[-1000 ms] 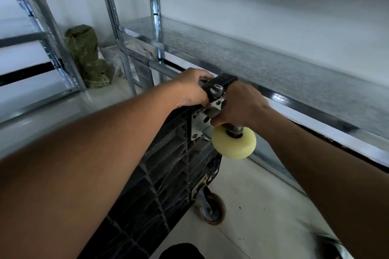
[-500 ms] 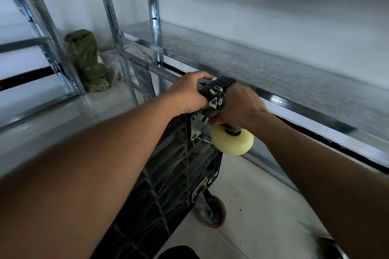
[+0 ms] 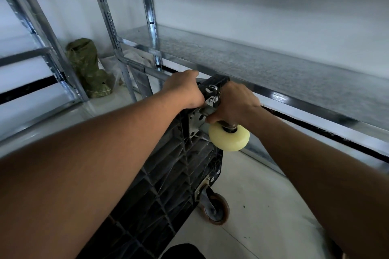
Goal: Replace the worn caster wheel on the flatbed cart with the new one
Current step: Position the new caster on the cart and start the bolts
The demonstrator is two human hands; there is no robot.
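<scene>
The black flatbed cart [image 3: 168,185] stands on its edge with its ribbed underside facing me. My left hand [image 3: 185,90] grips the cart's upper corner. At that corner a metal mounting plate [image 3: 196,121] carries the new caster with its pale yellow wheel [image 3: 229,137]. My right hand [image 3: 233,104] curls round the caster's metal fork just above the wheel; its fingertips are hidden. Lower down, a worn caster with a brown-rimmed wheel [image 3: 216,209] stays fixed to the cart near the floor.
A galvanised metal shelf [image 3: 273,73] runs close behind the cart at hand height, with steel uprights [image 3: 105,17] to the left. A green cloth bag [image 3: 88,65] sits on the floor in the back corner. Pale floor [image 3: 263,216] lies to the right of the cart.
Both hands keep their hold at the cart's top corner. The hands, cart corner and yellow wheel sit slightly lower in view than a second ago.
</scene>
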